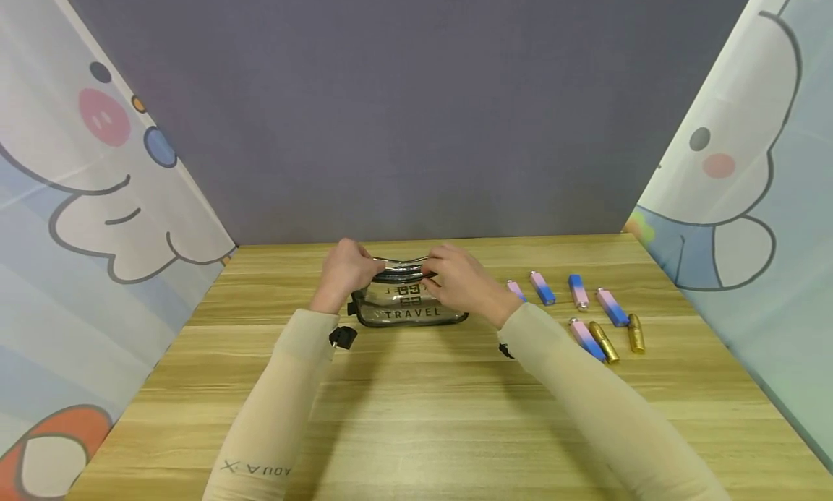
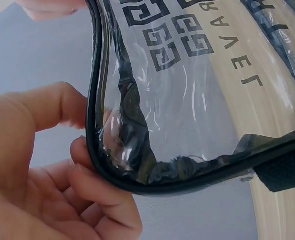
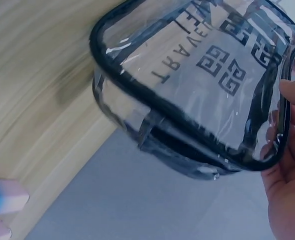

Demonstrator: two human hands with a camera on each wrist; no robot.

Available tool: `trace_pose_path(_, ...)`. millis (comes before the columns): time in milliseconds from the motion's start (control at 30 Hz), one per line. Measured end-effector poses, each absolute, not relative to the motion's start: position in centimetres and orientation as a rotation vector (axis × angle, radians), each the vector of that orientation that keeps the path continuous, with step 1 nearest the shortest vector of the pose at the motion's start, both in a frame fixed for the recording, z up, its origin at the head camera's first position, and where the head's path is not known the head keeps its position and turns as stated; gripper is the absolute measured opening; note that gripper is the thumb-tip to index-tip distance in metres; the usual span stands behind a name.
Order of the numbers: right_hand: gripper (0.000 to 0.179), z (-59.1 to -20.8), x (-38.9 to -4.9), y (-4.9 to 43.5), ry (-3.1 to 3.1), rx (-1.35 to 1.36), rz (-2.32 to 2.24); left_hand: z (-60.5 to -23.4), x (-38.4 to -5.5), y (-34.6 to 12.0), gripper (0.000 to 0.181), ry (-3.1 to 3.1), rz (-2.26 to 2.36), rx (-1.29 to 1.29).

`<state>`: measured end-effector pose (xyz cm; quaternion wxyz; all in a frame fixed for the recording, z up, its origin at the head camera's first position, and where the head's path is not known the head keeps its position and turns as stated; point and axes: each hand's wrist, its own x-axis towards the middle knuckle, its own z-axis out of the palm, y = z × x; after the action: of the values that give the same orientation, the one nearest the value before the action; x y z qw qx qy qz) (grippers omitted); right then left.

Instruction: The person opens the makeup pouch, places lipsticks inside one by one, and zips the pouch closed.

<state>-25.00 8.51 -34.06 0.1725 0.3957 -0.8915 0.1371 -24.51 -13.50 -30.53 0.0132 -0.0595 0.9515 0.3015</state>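
A clear plastic travel pouch (image 1: 374, 302) with black piping and the printed word TRAVEL stands on the table in the head view. My left hand (image 1: 345, 273) pinches its upper left edge, while my right hand (image 1: 458, 280) grips the upper right edge. Close up in the left wrist view, the thumb and fingers of the left hand (image 2: 47, 165) hold the black-trimmed corner of the pouch (image 2: 187, 115). From the right wrist, the right hand (image 3: 290, 165) shows at the frame's edge, its fingertips on the pouch's rim (image 3: 285, 117). The print looks mirrored in both wrist views.
Several pink-and-blue tubes, such as one tube (image 1: 543, 288) and another tube (image 1: 613, 307), lie to the pouch's right. Two gold bullet-shaped tubes, one here (image 1: 604, 342) and a second gold tube (image 1: 635, 335), lie near them. A grey panel (image 1: 416, 110) stands behind the wooden table (image 1: 416, 414).
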Motion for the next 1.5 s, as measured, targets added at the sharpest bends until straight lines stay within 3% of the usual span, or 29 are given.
trace_pose_path(467,0.006,-33.9,-25.2,9.2,-2.474,1.162,0.484,-29.7,-24.8,-12.4,0.052,2.985,0.805,-0.149)
trace_pose_path(1500,0.005,-34.1,-25.1,8.9,-2.466,1.159,0.515,-29.5,-25.4,-10.1,0.051,2.906,0.882,-0.129)
